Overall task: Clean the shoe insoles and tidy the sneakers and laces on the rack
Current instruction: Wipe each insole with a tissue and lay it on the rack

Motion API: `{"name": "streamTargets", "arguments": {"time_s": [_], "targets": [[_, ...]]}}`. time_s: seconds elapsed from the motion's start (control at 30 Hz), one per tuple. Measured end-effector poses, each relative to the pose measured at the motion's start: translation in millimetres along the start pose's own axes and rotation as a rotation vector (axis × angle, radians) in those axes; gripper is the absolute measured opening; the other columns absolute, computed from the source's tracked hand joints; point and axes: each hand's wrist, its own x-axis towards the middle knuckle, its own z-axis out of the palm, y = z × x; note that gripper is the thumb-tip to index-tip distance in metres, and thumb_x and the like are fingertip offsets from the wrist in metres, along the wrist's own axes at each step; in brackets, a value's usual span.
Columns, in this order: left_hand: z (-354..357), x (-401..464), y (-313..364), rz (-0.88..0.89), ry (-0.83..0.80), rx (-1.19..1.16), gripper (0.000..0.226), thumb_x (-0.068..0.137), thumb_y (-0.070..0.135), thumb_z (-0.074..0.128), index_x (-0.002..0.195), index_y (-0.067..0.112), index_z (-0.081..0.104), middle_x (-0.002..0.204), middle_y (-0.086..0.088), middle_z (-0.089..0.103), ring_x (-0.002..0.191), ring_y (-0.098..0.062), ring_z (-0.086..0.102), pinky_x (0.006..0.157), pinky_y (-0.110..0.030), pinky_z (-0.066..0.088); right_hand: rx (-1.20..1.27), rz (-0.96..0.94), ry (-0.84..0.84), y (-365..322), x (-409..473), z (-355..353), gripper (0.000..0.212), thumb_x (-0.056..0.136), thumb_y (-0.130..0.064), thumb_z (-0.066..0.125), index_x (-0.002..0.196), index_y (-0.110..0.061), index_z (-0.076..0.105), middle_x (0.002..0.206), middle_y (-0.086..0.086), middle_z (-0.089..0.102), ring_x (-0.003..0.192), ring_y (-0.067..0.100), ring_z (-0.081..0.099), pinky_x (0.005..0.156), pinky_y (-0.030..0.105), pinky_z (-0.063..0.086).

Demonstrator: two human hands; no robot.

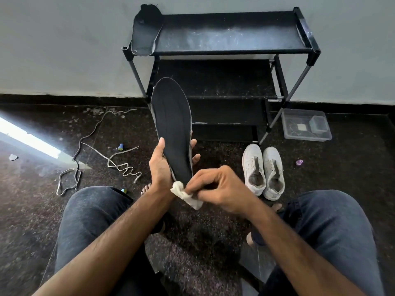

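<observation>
A clear plastic box (306, 127) sits on the dark speckled floor (203, 231) at the far right, beside the wall (53, 50), with small items inside too blurred to tell. A small purple object (299, 162) lies near it, further right. On the left, a blue and yellow object (120, 146) and a grey scrap (13, 157) lie well apart. A bright strip of light (30, 138) crosses the floor.

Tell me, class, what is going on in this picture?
A seated person is cleaning a dark insole. The left hand holds it upright by its lower part, while the right hand pinches a white cloth against its bottom end. A second insole lies on the top shelf of the black rack. The white sneakers stand on the floor beside the rack, and the laces lie loose on the floor.
</observation>
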Motion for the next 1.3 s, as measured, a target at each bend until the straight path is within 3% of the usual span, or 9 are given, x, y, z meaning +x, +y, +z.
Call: {"name": "streamTargets", "arguments": {"time_s": [0.1, 0.23, 0.33, 0.57, 0.7, 0.87, 1.07, 1.17, 1.3], "targets": [[3.7, -1.5, -2.0, -0.050, -0.008, 0.003, 0.060, 0.105, 0.051, 0.036, 0.130, 0.004, 0.064, 0.113, -0.014, 0.074, 0.091, -0.024, 0.075, 0.079, -0.040, 0.061, 0.236, -0.002, 0.147, -7.1, 6.4, -20.0, 0.031, 0.081, 0.024, 0.062, 0.095, 0.000, 0.077, 0.094, 0.013, 0.076, 0.098, 0.015, 0.070, 0.096, 0.031, 0.055], [6.1, -5.5, -9.3, -0.099, -0.016, 0.034, 0.059, 0.105, 0.049, 0.041, 0.123, -0.002, 0.065, 0.108, -0.022, 0.074, 0.097, -0.029, 0.075, 0.090, -0.041, 0.061, -0.279, -0.154, 0.404, 1.3, 19.4, -11.4, 0.030, 0.086, 0.010, 0.069, 0.106, -0.009, 0.079, 0.108, -0.001, 0.075, 0.108, 0.006, 0.068, 0.098, 0.022, 0.053], [3.7, -5.5, -8.0, -0.109, -0.001, 0.057, 0.063, 0.103, 0.054, 0.041, 0.125, 0.001, 0.065, 0.108, -0.019, 0.072, 0.096, -0.026, 0.072, 0.098, -0.039, 0.055, -0.432, -0.245, 0.288, 12.2, 17.5, 12.7, 0.034, 0.085, 0.011, 0.066, 0.113, -0.006, 0.077, 0.110, 0.002, 0.073, 0.105, 0.010, 0.067, 0.100, 0.024, 0.052], [-6.0, 6.9, -6.1, 0.046, -0.002, 0.137, 0.059, 0.102, 0.046, 0.048, 0.145, 0.005, 0.053, 0.121, -0.012, 0.068, 0.100, -0.024, 0.070, 0.081, -0.039, 0.057, -0.021, 0.004, -0.248, 10.4, 2.7, -0.4, 0.034, 0.077, 0.016, 0.064, 0.100, -0.003, 0.079, 0.100, 0.010, 0.076, 0.091, 0.027, 0.071, 0.083, 0.030, 0.054], [-7.5, 7.2, -14.1, 0.129, -0.157, 0.313, 0.055, 0.090, 0.027, 0.061, 0.144, 0.020, 0.051, 0.120, -0.009, 0.062, 0.096, -0.023, 0.060, 0.078, -0.037, 0.050, 0.528, 0.059, 0.121, 1.6, 9.7, -29.4, 0.034, 0.080, 0.013, 0.067, 0.098, -0.013, 0.080, 0.097, 0.003, 0.077, 0.093, 0.015, 0.072, 0.083, 0.026, 0.059], [-6.2, 5.4, -21.9, 0.199, -0.233, 0.680, 0.090, 0.076, 0.016, 0.078, 0.151, 0.045, 0.038, 0.141, -0.002, 0.054, 0.126, -0.010, 0.056, 0.096, -0.024, 0.048, 0.925, 0.201, 0.585, 18.0, 22.5, -53.7, 0.028, 0.097, 0.006, 0.051, 0.118, -0.005, 0.066, 0.104, 0.008, 0.074, 0.094, 0.016, 0.072, 0.087, 0.030, 0.060], [-12.2, 4.6, -39.8, 0.099, -0.163, 1.256, 0.139, 0.043, 0.063, 0.089, 0.158, 0.043, 0.013, 0.148, 0.003, 0.024, 0.145, -0.019, 0.024, 0.123, -0.046, 0.028, 0.928, 0.331, 0.620, 27.7, 21.8, -52.9, 0.028, 0.103, -0.002, 0.048, 0.127, -0.004, 0.061, 0.119, 0.017, 0.069, 0.120, 0.032, 0.064, 0.099, 0.055, 0.054], [-8.7, 0.8, -41.9, 0.075, -0.123, 1.191, 0.127, 0.061, 0.065, 0.082, 0.161, 0.035, 0.011, 0.146, 0.004, 0.022, 0.144, -0.017, 0.025, 0.122, -0.042, 0.030, 0.892, 0.368, 0.625, 26.1, 23.1, -52.5, 0.030, 0.104, -0.003, 0.048, 0.132, -0.001, 0.059, 0.121, 0.020, 0.065, 0.120, 0.036, 0.062, 0.093, 0.054, 0.058], [-9.9, 3.8, -37.2, 0.141, -0.111, 0.976, 0.075, 0.092, 0.033, 0.075, 0.154, 0.032, 0.032, 0.141, -0.001, 0.042, 0.131, -0.016, 0.051, 0.110, -0.041, 0.049, 0.859, 0.363, 0.645, 25.6, 23.0, -58.1, 0.028, 0.104, -0.003, 0.047, 0.128, 0.000, 0.061, 0.113, 0.018, 0.069, 0.107, 0.030, 0.068, 0.088, 0.051, 0.061]]}}
